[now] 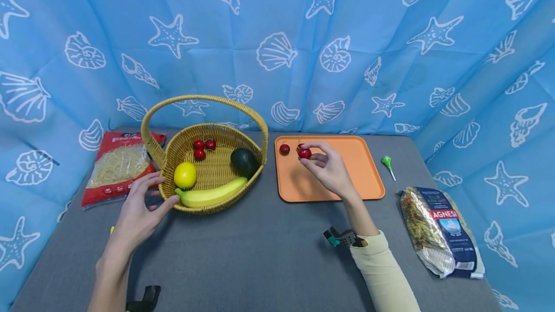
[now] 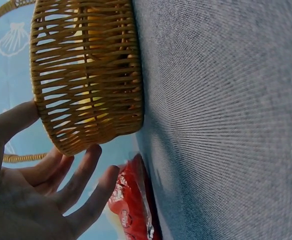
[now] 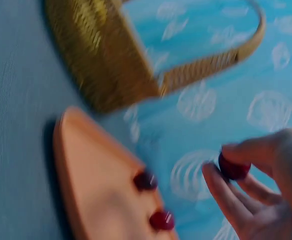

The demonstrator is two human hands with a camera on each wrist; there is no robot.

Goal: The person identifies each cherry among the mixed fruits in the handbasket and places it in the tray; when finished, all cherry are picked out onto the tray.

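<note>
My left hand (image 1: 140,208) grips the left rim of a wicker basket (image 1: 208,211), thumb at the front and fingers round the side. Inside the basket lie a lemon (image 1: 185,175), a banana (image 1: 212,193), an avocado (image 1: 244,162) and several cherries (image 1: 199,154). Between the thumb and fingertips of my right hand (image 1: 329,170) is a pinched red cherry (image 3: 233,167), held up over an orange tray (image 1: 360,167). Two more cherries rest on the tray: a dark one (image 1: 284,149) near the left edge, and a redder one (image 3: 162,220) partly hidden behind the held cherry in the head view.
A red pasta bag (image 1: 117,167) lies left of the basket, partly behind it. Right of the tray are a green lollipop (image 1: 387,162) and a blue Agnesi pasta bag (image 1: 442,230). A blue seashell-patterned curtain (image 1: 277,52) hangs behind the grey table (image 1: 243,264).
</note>
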